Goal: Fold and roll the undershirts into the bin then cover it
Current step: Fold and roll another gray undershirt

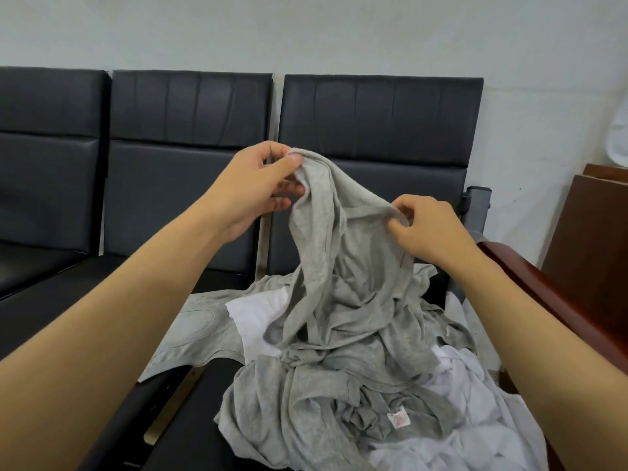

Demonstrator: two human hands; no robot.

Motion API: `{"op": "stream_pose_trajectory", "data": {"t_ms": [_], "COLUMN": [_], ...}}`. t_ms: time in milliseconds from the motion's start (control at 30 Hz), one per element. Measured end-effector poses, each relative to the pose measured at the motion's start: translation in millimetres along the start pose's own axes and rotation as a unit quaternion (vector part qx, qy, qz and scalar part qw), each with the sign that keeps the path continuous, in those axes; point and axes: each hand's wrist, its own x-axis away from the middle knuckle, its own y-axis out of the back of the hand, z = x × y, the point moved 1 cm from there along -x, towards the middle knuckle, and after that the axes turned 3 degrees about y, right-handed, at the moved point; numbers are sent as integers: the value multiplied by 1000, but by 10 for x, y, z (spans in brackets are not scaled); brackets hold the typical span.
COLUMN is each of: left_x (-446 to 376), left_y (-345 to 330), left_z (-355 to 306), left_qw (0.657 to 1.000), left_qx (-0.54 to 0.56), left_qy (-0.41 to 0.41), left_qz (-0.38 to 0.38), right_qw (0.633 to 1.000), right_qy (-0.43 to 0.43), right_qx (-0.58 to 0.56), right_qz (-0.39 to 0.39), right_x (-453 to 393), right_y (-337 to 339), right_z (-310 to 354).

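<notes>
Left hand (258, 185) and right hand (424, 229) pinching gray undershirt (333, 239) edges; dangling hem snagging tangled pile (339, 385), dragging others along.

We see a row of black padded seats (190, 171) along the pale wall, three backrests side by side. On the seat at 5 o'clock lies a heap of grey undershirts (306, 396) tangled with white undershirts (475, 396). One grey undershirt (190, 331) lies spread flatter at the heap's 9 o'clock edge, reaching the gap between two seats.
</notes>
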Motion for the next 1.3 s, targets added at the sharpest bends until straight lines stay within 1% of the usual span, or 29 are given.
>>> {"op": "stream_pose_trajectory", "data": {"t_ms": [67,100,200,267,367,433,500,567,667,767,867,1033,1200,1233,1300], "left_x": [12,16,15,10,4,-4,-3,-3,-3,-7,-2,-12,-23,-27,-24], "left_y": [-35,-46,-56,-39,-20,-6,20,49,56,25,-4,24,53,55,56], "left_z": [-15,-15,-3,6,33,67,110,150,180,172,174,221,299,325,382], "left_qw": [1000,1000,1000,1000,999,998,997,996,996,996,995,993,990,989,987], "left_qx": [-10,-14,-17,-19,-29,-49,-68,-72,-69,-74,-94,-110,-130,-134,-141], "left_qy": [-4,-4,0,5,20,30,35,40,42,36,31,36,47,52,65], "left_qz": [7,9,5,-4,-8,-11,-19,-24,-21,-16,-21,-40,-39,-39,-31], "right_qw": [999,998,996,996,997,993,979,960,941,910,882,847,783,777,789], "right_qy": [27,46,86,82,47,8,-32,-64,-75,-82,-93,-113,-119,-106,-59], "right_qx": [-1,-1,-3,-16,-59,-119,-201,-267,-311,-370,-415,-474,-571,-583,-584], "right_qz": [35,39,-14,-31,-5,11,22,51,108,167,202,214,216,211,184], "right_x": [14,22,68,100,112,108,115,127,147,185,210,189,145,136,111], "right_y": [-13,-19,-52,-86,-88,-15,86,167,191,163,167,214,247,249,260], "right_z": [95,159,340,423,509,549,555,551,557,591,624,608,545,536,509]}}
